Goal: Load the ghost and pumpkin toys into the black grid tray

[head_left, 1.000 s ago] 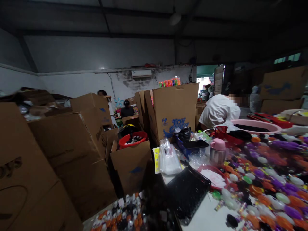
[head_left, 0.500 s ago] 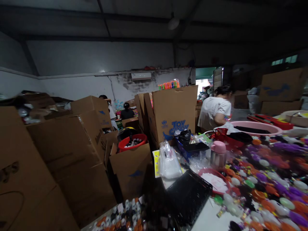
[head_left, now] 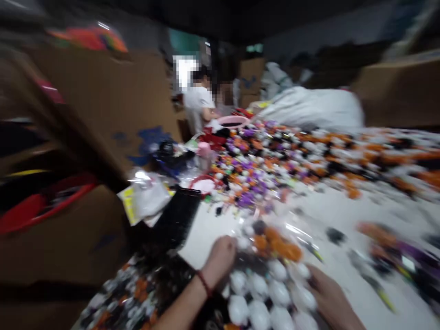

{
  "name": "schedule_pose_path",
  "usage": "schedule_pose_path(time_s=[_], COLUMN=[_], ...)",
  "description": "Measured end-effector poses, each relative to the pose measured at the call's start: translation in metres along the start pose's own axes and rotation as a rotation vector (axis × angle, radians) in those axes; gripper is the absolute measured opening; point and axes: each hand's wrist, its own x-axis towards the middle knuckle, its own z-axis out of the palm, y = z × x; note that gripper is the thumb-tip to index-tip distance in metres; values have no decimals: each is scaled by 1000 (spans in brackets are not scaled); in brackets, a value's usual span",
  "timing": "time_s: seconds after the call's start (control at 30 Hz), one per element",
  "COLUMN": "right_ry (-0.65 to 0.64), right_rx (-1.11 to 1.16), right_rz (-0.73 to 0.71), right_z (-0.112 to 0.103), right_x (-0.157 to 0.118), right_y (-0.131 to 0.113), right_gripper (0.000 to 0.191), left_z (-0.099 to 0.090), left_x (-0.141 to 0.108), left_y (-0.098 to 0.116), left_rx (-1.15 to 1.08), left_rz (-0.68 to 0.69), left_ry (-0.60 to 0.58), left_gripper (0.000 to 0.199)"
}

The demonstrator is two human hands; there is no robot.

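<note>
Left of and slightly beyond the left fingers (head_left: pixel 231 246) lies a black tray (head_left: pixel 177 217), with clear plastic bags (head_left: pixel 149 195) past it. Farther out from those fingers come a red bowl (head_left: pixel 203 177), a pink-lidded flask (head_left: pixel 204 156) and, well beyond, a pink basin (head_left: pixel 233 119) near a co-worker (head_left: pixel 198 103) in white. Far to their left stand a red tub (head_left: pixel 19 215) and a large cardboard box (head_left: pixel 99 98); a white sack (head_left: pixel 312 106) lies well beyond the right fingers (head_left: pixel 314 277).

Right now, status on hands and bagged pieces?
Left hand curled at edge of bagged pieces; right hand at opposite side. Grips blurred. Loose pieces ahead on table.
</note>
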Motion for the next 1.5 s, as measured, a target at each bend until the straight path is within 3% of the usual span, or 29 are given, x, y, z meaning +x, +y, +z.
schedule_pose_path(time_s=[0.07,0.17,0.27,0.43,0.57,0.8,0.93,1.5], right_ry=[25,33,10,104,128,24,-37,-271], right_rx=[51,224,300,307,177,-109,-219,-485], right_rz=[92,65,-23,25,-79,-298,-332,-486], right_z=[-12,-12,-7,-9,-17,-37,-45,-81], right_x=[-19,-13,3,6,-1,-28,-45,-109], right_y=[14,14,6,-5,-10,-22,-22,-47], right_gripper=[31,46,27,37,37,32,26,22], left_z=[-1,-12,-24,-31,-39,-61,-67,-83], left_x=[13,28,31,26,17,-8,-24,-84], left_y=[-4,1,14,30,34,32,34,64], left_rx=[1,-22,-18,-9,103,264,310,389], left_rz=[41,223,417,410,521,749,811,931], left_ry=[91,217,307,308,246,26,-74,-259], left_gripper=[32,43,26,24,24,18,17,21])
